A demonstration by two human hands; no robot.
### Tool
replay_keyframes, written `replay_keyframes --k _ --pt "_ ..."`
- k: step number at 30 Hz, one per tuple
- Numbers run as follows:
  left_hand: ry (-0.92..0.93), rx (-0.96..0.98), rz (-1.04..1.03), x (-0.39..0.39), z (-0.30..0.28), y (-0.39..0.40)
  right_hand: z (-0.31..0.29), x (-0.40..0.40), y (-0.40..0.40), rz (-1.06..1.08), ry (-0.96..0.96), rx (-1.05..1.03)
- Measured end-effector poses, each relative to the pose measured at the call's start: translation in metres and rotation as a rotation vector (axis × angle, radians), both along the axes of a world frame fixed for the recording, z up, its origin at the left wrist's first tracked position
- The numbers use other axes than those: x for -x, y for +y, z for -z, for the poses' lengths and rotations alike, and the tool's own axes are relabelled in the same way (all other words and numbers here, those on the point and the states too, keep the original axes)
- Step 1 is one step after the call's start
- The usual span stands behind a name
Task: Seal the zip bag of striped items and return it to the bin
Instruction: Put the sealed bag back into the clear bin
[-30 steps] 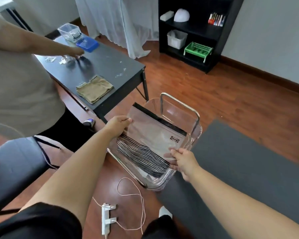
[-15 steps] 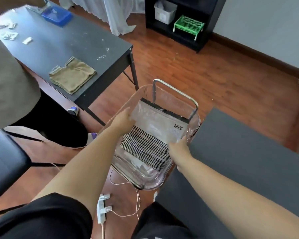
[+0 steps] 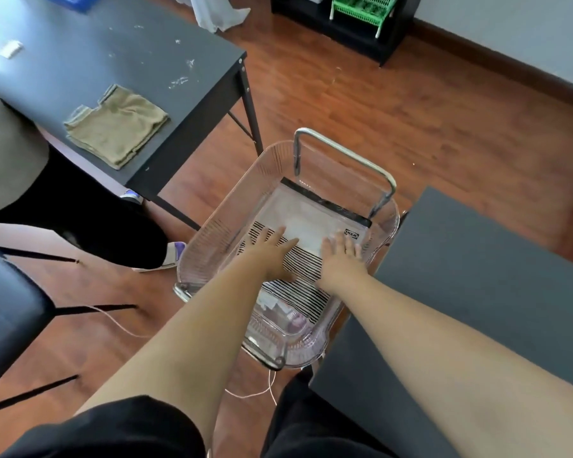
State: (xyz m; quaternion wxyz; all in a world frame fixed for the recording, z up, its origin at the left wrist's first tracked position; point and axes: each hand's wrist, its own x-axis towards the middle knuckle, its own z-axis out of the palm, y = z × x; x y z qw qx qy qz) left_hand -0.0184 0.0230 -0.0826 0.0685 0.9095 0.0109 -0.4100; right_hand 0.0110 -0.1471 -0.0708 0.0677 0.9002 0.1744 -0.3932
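A clear zip bag point(image 3: 311, 219) with a black zip strip and black-and-white striped items lies flat inside the clear plastic bin point(image 3: 212, 239) on the floor. My left hand point(image 3: 270, 252) rests palm down on the bag's left part, fingers spread. My right hand point(image 3: 339, 256) presses flat on the bag's right part, just below the printed logo. Neither hand grips anything. The bin's metal handle point(image 3: 344, 153) stands upright at the far end.
A dark table point(image 3: 129, 71) with a folded olive cloth point(image 3: 116, 125) stands to the left, another person beside it. A grey surface point(image 3: 477, 292) lies to the right of the bin. A white cable point(image 3: 255, 395) runs on the wooden floor under the bin. A black stool point(image 3: 4, 312) is at far left.
The bag went from being held tilted at its edges above the bin to lying flat inside it. Both hands let go and now lie flat on top of it.
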Motion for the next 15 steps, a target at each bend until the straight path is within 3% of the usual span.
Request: replay_keyframes --k 7,12,15 --pt "0.097 0.018 -0.114 0.008 0.003 0.013 0.024 0.004 0.007 -0.027 0.085 0.178" --pt "0.145 0.034 -0.178 0.009 0.003 0.009 0.025 0.004 0.007 -0.022 0.078 0.163" --pt "0.105 0.0 -0.17 0.012 0.0 0.007 0.014 0.005 0.007 0.02 0.049 0.049"
